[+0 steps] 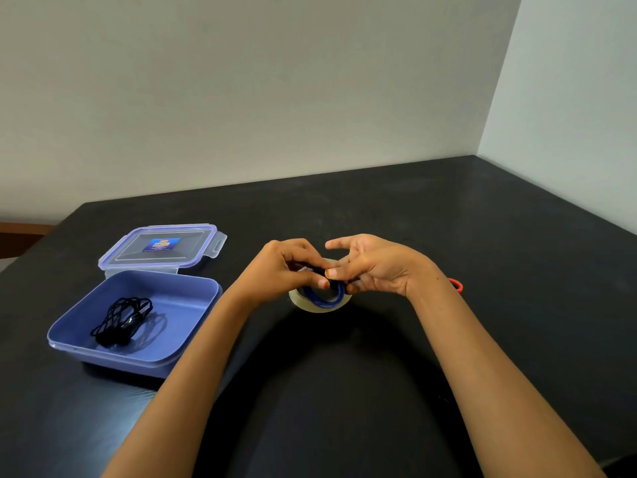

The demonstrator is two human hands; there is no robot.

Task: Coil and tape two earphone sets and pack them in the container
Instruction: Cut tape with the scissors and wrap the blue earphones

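Inside the open blue container (193,298), one coiled black earphone set (122,320).

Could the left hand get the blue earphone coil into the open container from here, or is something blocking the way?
Probably yes. The container sits open beside the left hand, its lid lying behind it, and bare table between. Only the black earphones lie inside, leaving room. Both hands hold the blue coil.

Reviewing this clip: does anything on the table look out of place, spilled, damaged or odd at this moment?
Nothing stands out. The black earphones lie coiled in the open blue container, its lid resting behind it. Both hands hold the blue earphones over the tape roll. A red object behind the right wrist is mostly hidden.
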